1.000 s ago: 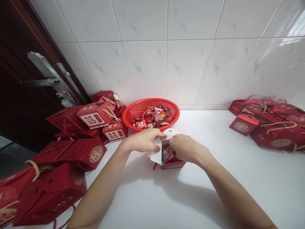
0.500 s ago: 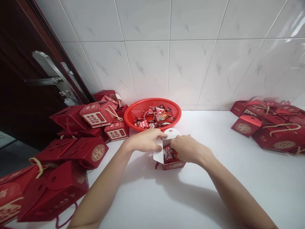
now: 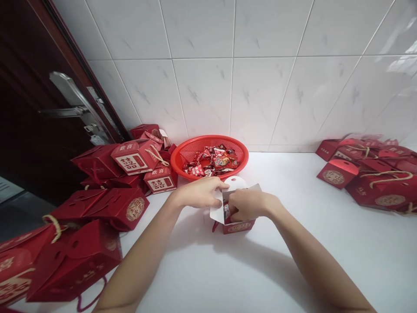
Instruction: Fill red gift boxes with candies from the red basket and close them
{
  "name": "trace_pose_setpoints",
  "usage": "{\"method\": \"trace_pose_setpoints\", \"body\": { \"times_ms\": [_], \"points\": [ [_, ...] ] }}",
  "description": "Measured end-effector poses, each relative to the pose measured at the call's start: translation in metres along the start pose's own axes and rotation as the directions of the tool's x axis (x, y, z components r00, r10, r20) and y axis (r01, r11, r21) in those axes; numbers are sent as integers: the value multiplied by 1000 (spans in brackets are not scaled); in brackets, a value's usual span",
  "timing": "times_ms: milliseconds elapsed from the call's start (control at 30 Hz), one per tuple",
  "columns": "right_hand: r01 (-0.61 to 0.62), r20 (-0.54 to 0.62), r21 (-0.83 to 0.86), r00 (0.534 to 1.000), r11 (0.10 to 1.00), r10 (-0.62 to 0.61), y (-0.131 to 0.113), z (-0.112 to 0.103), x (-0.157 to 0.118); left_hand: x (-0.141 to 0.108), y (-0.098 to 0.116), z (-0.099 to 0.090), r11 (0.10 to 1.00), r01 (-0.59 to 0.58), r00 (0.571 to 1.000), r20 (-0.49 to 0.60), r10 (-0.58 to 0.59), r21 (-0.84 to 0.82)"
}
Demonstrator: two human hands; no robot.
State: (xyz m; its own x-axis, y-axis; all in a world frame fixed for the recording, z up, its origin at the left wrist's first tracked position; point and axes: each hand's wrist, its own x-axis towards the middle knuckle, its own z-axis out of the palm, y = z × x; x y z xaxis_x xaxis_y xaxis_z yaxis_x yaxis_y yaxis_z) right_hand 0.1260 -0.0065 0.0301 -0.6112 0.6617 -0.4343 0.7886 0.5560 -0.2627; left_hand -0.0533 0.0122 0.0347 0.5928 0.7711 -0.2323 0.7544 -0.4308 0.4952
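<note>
A small red candy box (image 3: 239,227) stands with its lid flaps up, showing their white insides, on the white surface in front of me. My left hand (image 3: 203,192) grips the box's left flap, thumb and fingers on either side of it. Inside the box is my right hand (image 3: 246,204), its fingers curled downward over wrapped candy (image 3: 226,211); what the fingertips hold is hidden. Just behind the box sits a red plastic basket (image 3: 176,161) with wrapped candies (image 3: 221,161) in it.
Closed red gift boxes (image 3: 133,156) with cord handles are piled along the left. More red boxes (image 3: 378,191) lie at the right against the tiled wall (image 3: 202,95). A dark door with a metal handle (image 3: 65,112) is at the far left.
My right hand has moved left and deeper into the box, covering most of the candy there. My left hand stays at the flap.
</note>
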Motion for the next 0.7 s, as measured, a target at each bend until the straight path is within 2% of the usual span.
{"method": "trace_pose_setpoints", "body": {
  "times_ms": [67,133,267,333,433,533,633,700],
  "points": [
    [50,-53,56,997,997,-47,6,-5,-11,0,1,-1,1000,25,999,39,-25,2],
    [99,-164,112,983,989,-80,13,-12,-28,-1,1,-1,999,39,998,51,-40,11],
    [35,-373,150,927,988,24,31,-21,-56,-1,0,-1,999,17,999,32,-19,51],
    [-11,-430,169,899,986,84,39,-22,-63,-3,0,-2,999,-18,1000,23,17,48],
    [-137,-410,199,888,971,209,44,-23,-68,-7,2,-4,998,-43,999,-9,43,42],
    [-226,-336,177,901,958,275,41,-24,-68,-14,6,-6,996,3,997,-80,3,84],
    [-186,-287,150,932,971,223,34,-23,-65,-17,11,-4,995,36,986,-168,-20,93],
    [-124,-284,150,945,981,163,31,-21,-60,-16,14,-2,998,6,979,-205,6,56]
  ]
}}
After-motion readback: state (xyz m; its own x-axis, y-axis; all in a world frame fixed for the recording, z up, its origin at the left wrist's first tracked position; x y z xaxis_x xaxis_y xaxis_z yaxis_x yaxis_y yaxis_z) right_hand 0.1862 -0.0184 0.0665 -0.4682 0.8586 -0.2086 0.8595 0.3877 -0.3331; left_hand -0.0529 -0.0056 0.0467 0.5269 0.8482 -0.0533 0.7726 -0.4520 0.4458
